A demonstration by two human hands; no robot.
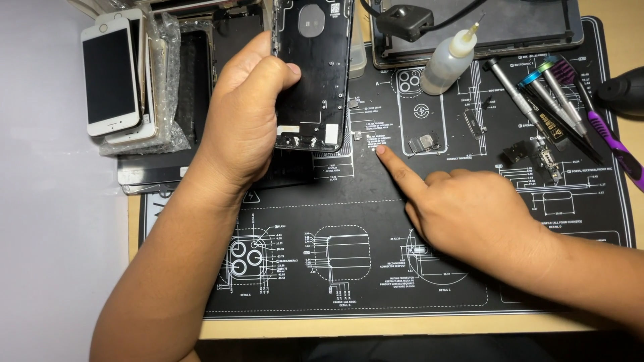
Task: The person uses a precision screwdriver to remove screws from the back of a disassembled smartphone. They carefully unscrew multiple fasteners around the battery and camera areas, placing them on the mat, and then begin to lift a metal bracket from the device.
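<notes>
Near the mat's top, squeeze bottle [448,62] holds clear liquid.

The left hand [245,117] holds a black phone housing [312,74] upright over the black repair mat [376,268] — thumb across its edge. The right hand [469,214] rests on the mat, forefinger pointing at a tiny part [357,135] — screwdrivers [543,100] lie beyond.

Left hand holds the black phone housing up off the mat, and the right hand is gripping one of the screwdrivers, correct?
Not quite. The left hand does hold the black phone housing, but the right hand grips nothing: its forefinger points at the black work mat. The screwdrivers lie untouched. The head view shows this.
</notes>
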